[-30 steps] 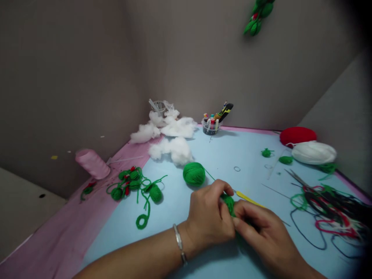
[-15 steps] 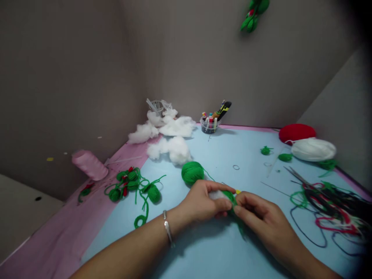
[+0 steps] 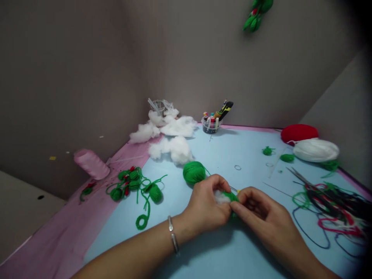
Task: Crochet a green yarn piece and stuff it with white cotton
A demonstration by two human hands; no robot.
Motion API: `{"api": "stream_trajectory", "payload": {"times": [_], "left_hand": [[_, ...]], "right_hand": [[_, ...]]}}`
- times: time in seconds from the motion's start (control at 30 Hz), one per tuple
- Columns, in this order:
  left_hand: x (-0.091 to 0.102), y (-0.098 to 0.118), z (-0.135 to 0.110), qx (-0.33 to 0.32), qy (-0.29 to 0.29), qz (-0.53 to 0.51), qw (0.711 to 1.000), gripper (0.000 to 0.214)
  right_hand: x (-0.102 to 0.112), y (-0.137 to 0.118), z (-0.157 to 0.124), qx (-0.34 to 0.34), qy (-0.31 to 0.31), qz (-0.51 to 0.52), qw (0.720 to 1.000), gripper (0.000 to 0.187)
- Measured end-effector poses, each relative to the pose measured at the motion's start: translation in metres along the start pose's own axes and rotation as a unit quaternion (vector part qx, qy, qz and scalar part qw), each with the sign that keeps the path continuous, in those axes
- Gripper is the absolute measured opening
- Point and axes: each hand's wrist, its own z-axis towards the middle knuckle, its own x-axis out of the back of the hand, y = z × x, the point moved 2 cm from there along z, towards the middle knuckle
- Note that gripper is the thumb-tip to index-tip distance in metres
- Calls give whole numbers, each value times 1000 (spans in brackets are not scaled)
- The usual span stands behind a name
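Note:
My left hand, with a silver bangle at the wrist, curls around a small green yarn piece that has white stuffing showing at its open side. The fingers of my right hand pinch the same piece from the right. A thin hook with a yellow part shows just beyond the fingertips; most of it is hidden. From the green yarn ball, which rests beyond my left hand, a strand runs toward my hands.
White fiberfill lies behind the ball, near a tub of pens. Finished green pieces and a pink thread cone are at left. Scissors, tangled yarn, a red skein and a white skein lie at right.
My left hand has turned and bunched its fingers closer around the green piece. The green strands that hung below my fingers are now mostly hidden. The view has shifted slightly.

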Motion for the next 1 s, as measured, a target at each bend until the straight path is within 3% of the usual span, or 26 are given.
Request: {"api": "stream_trajectory", "payload": {"times": [0.17, 0.27, 0.37, 0.53, 0.67, 0.8, 0.93, 1.0], "left_hand": [[0, -4, 3, 28, -72, -65, 995, 34], [1, -7, 5, 97, -136, -213, 963, 48], [1, -12, 6, 149, -131, -292, 936, 63], [-4, -19, 4, 118, -107, -200, 967, 60], [-5, -14, 1, 66, -50, -88, 993, 34], [-4, -5, -5, 16, -13, -21, 1000, 23], [-3, 0, -8, -42, 19, 47, 998, 23], [-3, -1, -6, -36, 32, 52, 997, 23]], "right_hand": [[5, 8, 5, 2, 25, -16, 1000, 24], [11, 13, 7, 12, 57, -71, 996, 20], [14, 16, 6, 9, 66, -85, 994, 20], [13, 9, 1, 40, 55, -124, 990, 21], [7, 3, -5, 71, 28, -143, 987, 20], [3, 0, -12, 64, 17, -153, 986, 5], [0, -3, -17, 95, 1, -124, 988, 11], [-2, -4, -17, 107, -14, -127, 986, 11]]}}
